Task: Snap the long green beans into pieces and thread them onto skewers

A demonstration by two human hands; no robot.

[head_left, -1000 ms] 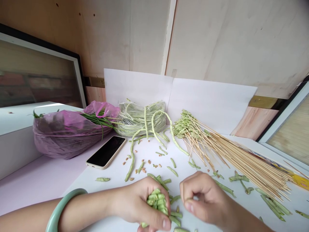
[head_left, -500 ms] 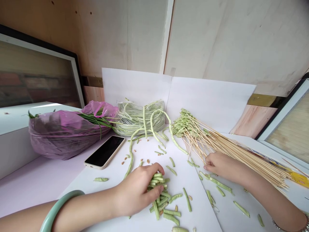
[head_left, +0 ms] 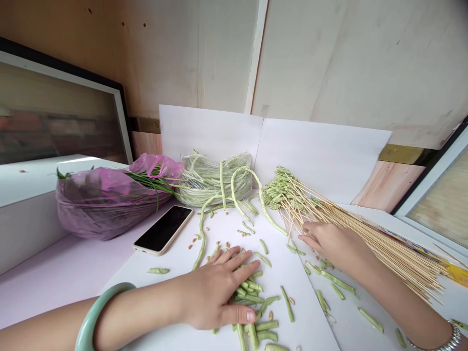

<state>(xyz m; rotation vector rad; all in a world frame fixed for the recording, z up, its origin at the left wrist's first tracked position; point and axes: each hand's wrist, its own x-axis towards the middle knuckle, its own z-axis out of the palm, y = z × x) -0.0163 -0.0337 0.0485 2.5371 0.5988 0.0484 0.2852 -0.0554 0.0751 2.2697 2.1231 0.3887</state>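
Note:
My left hand (head_left: 215,287) lies with fingers spread over a small heap of cut green bean pieces (head_left: 252,290), palm down and partly hiding them. A pale green bangle (head_left: 98,317) circles that wrist. My right hand (head_left: 332,243) is beside the bamboo skewers (head_left: 351,229), its thumb and forefinger slightly apart close to the skewers' pointed ends. No held thing shows between those fingers. Bean pieces are threaded in a dense bundle (head_left: 283,187) on the skewers' far ends. Part of the skewers is hidden behind my right hand.
A clear bag of long beans (head_left: 215,178) stands against the white board (head_left: 321,156), with loose long beans (head_left: 263,200) in front. A phone (head_left: 163,230) and a purple bag of greens (head_left: 113,204) are at left. Bean scraps (head_left: 370,319) and seeds lie scattered.
My left hand has opened from its curled grip on the bean pieces and flattened over them. My right hand has shifted slightly left and up, with its fingers parting. The view has turned slightly.

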